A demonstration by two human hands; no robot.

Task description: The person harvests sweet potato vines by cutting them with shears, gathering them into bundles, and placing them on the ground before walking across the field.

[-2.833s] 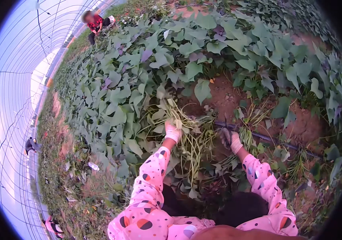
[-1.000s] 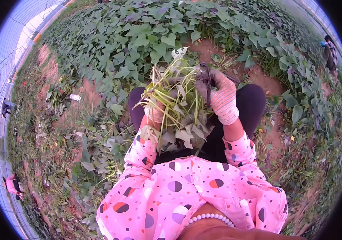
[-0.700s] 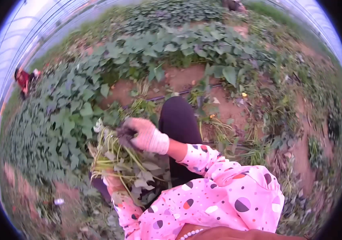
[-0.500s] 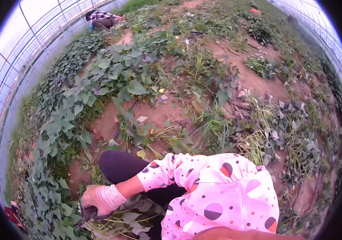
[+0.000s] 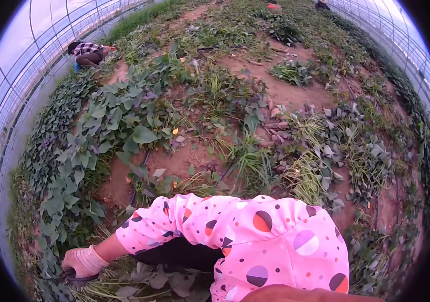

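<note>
The gloved right hand (image 5: pixel 81 260) sits at 7 o'clock, its fingers curled around a dark tool (image 5: pixel 76 278), low over the cut vines (image 5: pixel 144 282) lying at 6 o'clock on the soil. The left hand is out of view. Plants (image 5: pixel 119 116) spread at 10 o'clock, and a crouching person (image 5: pixel 88 50) is at 11.

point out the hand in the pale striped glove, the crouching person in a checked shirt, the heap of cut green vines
right hand in pale striped glove (image 5: pixel 83 260), head view, glove's back
crouching person in checked shirt (image 5: pixel 88 50), head view, shirt back
heap of cut green vines (image 5: pixel 325 162), head view, heap's middle
</note>
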